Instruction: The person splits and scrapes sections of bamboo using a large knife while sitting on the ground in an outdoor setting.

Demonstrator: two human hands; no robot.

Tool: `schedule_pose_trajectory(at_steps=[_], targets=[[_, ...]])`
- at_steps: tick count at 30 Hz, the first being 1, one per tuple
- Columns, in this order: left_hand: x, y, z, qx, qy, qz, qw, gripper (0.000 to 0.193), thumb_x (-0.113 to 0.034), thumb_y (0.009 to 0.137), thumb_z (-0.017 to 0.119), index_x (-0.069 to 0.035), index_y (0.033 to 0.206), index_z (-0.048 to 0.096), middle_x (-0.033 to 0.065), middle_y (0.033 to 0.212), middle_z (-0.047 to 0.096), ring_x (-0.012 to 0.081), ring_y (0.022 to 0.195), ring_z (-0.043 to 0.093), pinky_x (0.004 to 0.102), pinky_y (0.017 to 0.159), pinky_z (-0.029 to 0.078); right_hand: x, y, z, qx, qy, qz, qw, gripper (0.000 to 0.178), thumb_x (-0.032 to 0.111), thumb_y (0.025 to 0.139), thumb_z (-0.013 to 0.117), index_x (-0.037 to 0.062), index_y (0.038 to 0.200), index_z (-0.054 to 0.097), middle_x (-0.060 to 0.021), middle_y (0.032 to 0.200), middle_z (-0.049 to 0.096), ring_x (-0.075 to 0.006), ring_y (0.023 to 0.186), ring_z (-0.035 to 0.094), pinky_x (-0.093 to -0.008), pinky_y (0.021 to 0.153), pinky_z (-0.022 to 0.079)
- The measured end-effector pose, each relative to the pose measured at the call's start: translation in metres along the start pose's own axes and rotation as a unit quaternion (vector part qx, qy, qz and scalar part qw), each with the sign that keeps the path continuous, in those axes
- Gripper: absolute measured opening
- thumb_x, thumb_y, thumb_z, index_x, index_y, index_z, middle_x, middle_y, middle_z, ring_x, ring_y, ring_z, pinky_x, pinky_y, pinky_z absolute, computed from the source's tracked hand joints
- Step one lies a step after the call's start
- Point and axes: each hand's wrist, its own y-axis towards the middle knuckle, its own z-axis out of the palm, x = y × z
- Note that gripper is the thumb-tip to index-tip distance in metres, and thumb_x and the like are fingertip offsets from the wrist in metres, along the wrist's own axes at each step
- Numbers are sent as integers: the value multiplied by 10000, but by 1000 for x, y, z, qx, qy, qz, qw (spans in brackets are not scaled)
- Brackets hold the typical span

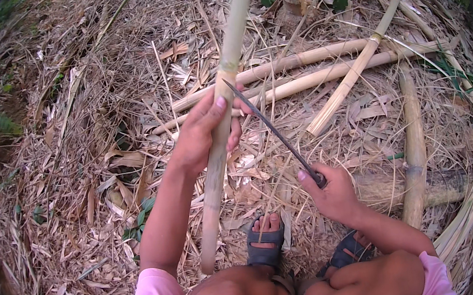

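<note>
Here from the head view, the left hand has the pale pole slanting up and away, thumb across the front, fingers curled behind: a firm-looking grip. Over on the right, the right hand has its grip wrapped round the near end of a long dark knife. And look, the blade's far end crosses the pole right beside those left fingers; touching or just above, I can't tell. One skid off the smooth skin could nick them! If the pole rolls, the edge could stray; a fumbled knife could drop toward the open sandal. Behind, cut poles lie across dry leaves.
</note>
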Motion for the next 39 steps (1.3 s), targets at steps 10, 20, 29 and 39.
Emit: schedule_pose_trajectory(at_steps=[10, 20, 29, 39], targets=[[-9, 17, -10, -106, -113, 177, 972, 388, -206, 1067, 390, 0, 1392, 344, 110, 1128, 568, 67, 615, 442, 218, 519, 396, 11, -15, 7, 101, 113, 54, 987, 302, 280, 898, 731, 3, 1015, 711, 55, 579, 511, -20, 565, 461, -239, 503, 375], [-3, 5, -1, -224, -120, 259, 932, 370, -214, 1067, 381, -2, 1368, 342, 156, 1206, 549, 134, 743, 517, 285, 668, 468, 1, -19, 16, 161, 74, 161, 971, 349, 312, 859, 777, -13, 963, 699, -68, 679, 671, -112, 597, 612, -297, 581, 501], [-16, -19, -19, -312, -73, 269, 908, 356, -140, 1020, 395, 6, 1341, 344, 215, 1290, 512, 300, 1092, 593, 373, 912, 502, -7, -17, 7, 85, 4, 51, 995, 288, 244, 844, 792, -19, 896, 689, -41, 607, 596, -83, 533, 525, -279, 507, 428], [-51, 21, -45, -81, 852, 311, 414, 544, -153, 821, 715, -135, 1325, 509, 98, 1435, 430, 283, 1475, 221, 430, 1243, 163, -5, -14, -7, 62, -33, 3, 998, 299, 284, 840, 775, 4, 925, 714, -183, 667, 632, -242, 553, 601, -365, 567, 467]])
